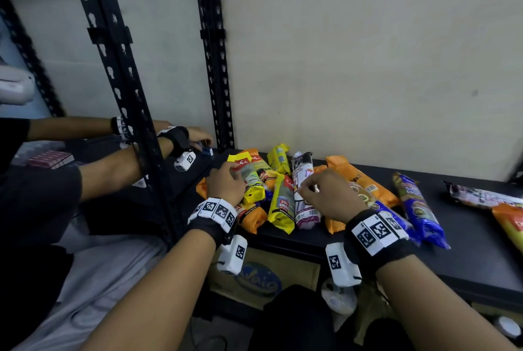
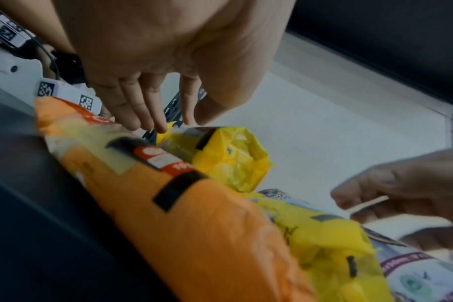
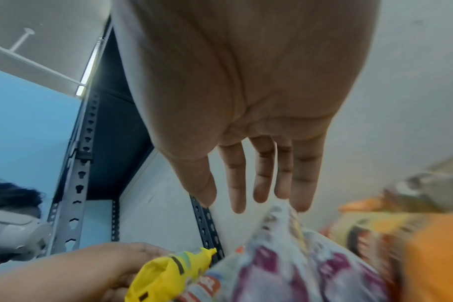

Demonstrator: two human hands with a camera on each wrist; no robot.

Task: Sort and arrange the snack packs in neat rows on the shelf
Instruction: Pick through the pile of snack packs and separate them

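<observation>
I judge the sorting barely begun: the snack packs lie jumbled and overlapping on the black shelf [image 1: 467, 243], with no row formed.

My left hand [image 1: 226, 185] rests on the yellow pack [image 1: 249, 181] at the left of the pile; the left wrist view shows its fingers [image 2: 142, 110] extended, tips touching the pack's crimped end, not curled round it. My right hand [image 1: 325, 195] is over the white-and-purple pack [image 1: 302, 181]; the right wrist view shows its fingers straight and slightly spread, tips at the pack's top edge. I cannot tell if it pinches.

Count, as far as overlap allows:
- yellow: three
- orange: at least four
- white-and-purple: two, one [image 1: 481, 196] well apart at the right
- blue pack [image 1: 421, 209]: two

All remain to be grouped and aligned.
</observation>
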